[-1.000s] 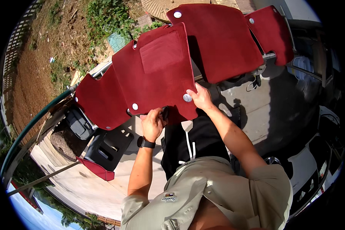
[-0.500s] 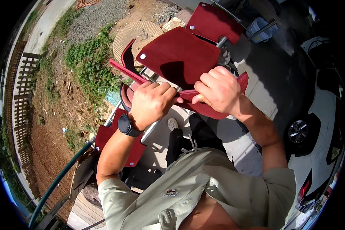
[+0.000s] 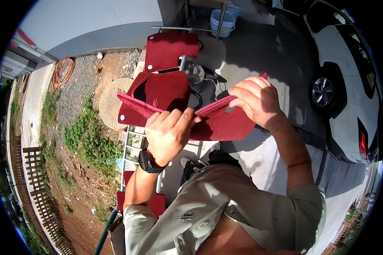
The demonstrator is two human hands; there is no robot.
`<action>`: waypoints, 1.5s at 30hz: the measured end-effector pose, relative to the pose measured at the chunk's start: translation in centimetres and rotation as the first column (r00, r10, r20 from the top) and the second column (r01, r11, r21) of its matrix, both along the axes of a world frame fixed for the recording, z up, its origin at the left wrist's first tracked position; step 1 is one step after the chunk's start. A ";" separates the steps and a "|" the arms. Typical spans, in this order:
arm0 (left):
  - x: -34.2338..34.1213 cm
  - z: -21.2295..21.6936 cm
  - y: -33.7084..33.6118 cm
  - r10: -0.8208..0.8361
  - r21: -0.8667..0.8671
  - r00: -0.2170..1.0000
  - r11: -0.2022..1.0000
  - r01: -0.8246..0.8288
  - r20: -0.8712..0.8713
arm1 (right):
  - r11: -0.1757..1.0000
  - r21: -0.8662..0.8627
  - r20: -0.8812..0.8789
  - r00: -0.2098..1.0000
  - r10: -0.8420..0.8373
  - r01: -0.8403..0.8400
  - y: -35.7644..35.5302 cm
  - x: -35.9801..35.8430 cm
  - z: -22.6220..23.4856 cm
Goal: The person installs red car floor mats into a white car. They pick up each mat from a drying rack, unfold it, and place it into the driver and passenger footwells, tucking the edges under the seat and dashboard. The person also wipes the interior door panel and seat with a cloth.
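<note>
Outdoor concrete driveway [image 3: 259, 55], white car [image 3: 349, 85] at right. Left hand [image 3: 168, 131] and right hand [image 3: 257, 100] both clenched on red car floor mat [image 3: 219, 123], frame centre.

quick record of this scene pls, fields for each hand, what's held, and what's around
left hand: left hand, fingers closed on the near edge of the red car mat
right hand: right hand, gripping the mat's far right edge
held thing: one red carpet mat, raised in front of the chest
wrist: black watch on the left wrist
behind: second red mat draped on a metal rack
right side: white car on concrete
left side: coiled orange hose on gravel
</note>
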State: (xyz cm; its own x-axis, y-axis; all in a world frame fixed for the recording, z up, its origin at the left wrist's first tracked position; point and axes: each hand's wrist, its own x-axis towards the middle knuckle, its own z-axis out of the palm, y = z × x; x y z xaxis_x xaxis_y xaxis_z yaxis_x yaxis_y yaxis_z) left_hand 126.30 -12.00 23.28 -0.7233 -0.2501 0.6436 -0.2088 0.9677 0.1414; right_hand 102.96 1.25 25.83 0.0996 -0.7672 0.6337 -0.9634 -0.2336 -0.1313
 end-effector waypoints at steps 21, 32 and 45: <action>-17.8 2.6 5.6 -0.356 0.361 0.925 0.886 0.290 0.132 | 0.887 -0.393 0.266 0.954 -0.142 0.242 11.1 -12.5 0.9; -23.2 0.2 7.9 -0.594 0.138 0.798 0.803 0.580 0.106 | 0.914 -0.376 -0.217 0.945 -0.244 0.150 14.9 -10.6 1.2; -25.7 -1.6 6.2 -0.665 -0.019 0.719 0.731 0.682 0.204 | 0.849 0.362 0.366 0.779 -0.509 0.385 20.8 -19.8 3.6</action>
State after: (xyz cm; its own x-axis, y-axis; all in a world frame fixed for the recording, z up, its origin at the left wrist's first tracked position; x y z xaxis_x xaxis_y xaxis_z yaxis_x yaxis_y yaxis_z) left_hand 100.55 -5.78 21.72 -0.7782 0.3962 0.4873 0.4903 0.8681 0.0770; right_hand 83.18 22.10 29.41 -0.5319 -0.7910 0.3024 -0.7751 0.3109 -0.5500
